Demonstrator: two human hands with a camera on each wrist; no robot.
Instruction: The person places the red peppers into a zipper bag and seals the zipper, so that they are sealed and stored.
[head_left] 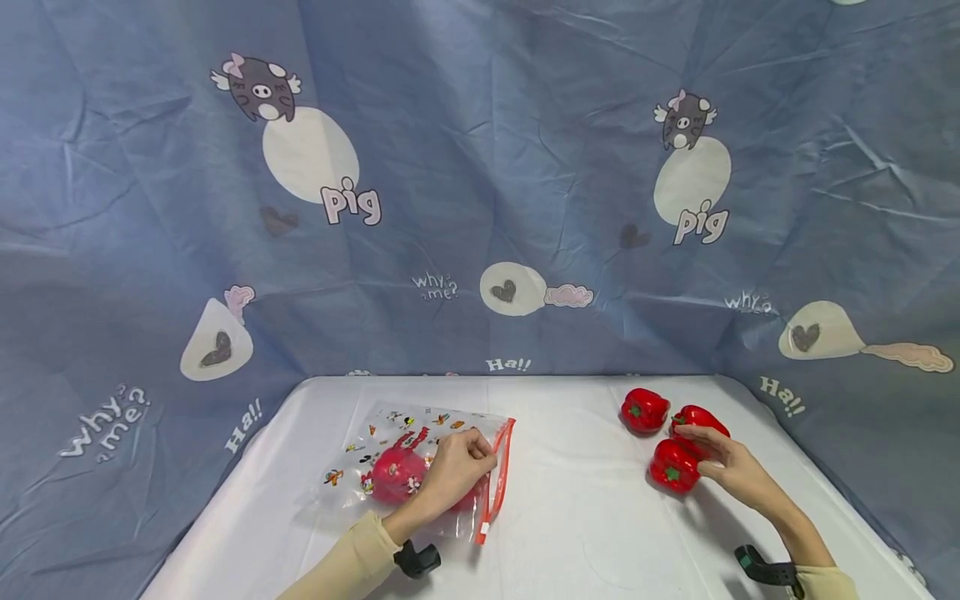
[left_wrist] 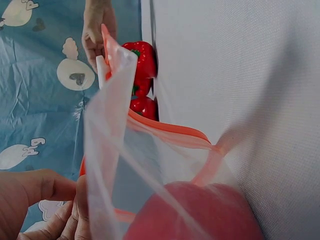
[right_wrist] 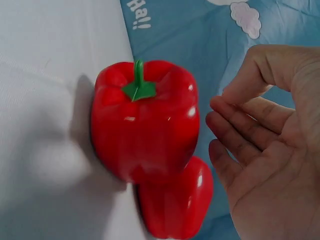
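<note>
A clear zip bag printed with cartoon figures lies on the left of the table, its red zip strip facing right. Through the plastic shows a red bell pepper; more red appears beside my wrist. My left hand pinches the upper layer near the mouth, which gapes in the left wrist view. On the right, my right hand hovers beside the nearest bell pepper, fingers bent loosely and nothing in them. In the right wrist view a gap separates fingertips from that pepper.
Two more bell peppers, one at the back left and one partly behind the right hand, stand close by. A white cloth covers the table. Blue printed fabric hangs behind and along both sides.
</note>
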